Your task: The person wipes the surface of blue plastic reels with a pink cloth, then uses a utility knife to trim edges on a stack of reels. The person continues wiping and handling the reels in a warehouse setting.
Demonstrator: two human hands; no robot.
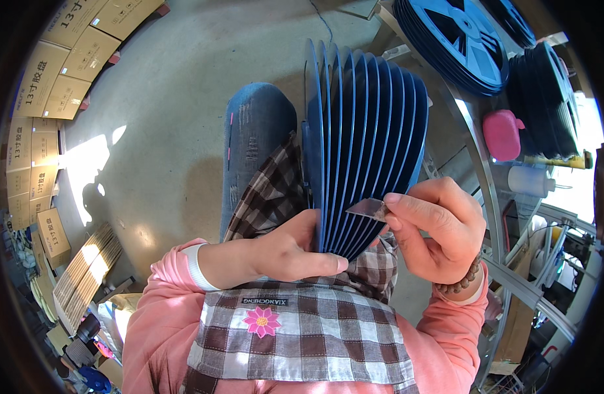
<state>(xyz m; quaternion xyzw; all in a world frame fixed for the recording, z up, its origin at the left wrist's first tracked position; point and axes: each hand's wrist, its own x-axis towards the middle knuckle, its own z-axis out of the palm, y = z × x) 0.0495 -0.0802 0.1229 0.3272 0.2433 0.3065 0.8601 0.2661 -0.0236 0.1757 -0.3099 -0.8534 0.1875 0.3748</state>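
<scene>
A fanned stack of blue plastic reel discs stands on edge over my lap, with narrow gaps between the discs. My left hand is closed round the near left side of the stack, thumb across its lower edge. Between the thumb and fingers of my right hand is a small flat blade with a slanted end. The blade lies over the near part of the disc edges; whether it touches them I cannot tell. Some of my left fingers are hidden behind the discs.
A metal-framed bench on the right bears a stack of blue reels, black reels, a pink container and a white bottle. Cardboard boxes are piled at the left. My jeans-clad knee is left of the discs.
</scene>
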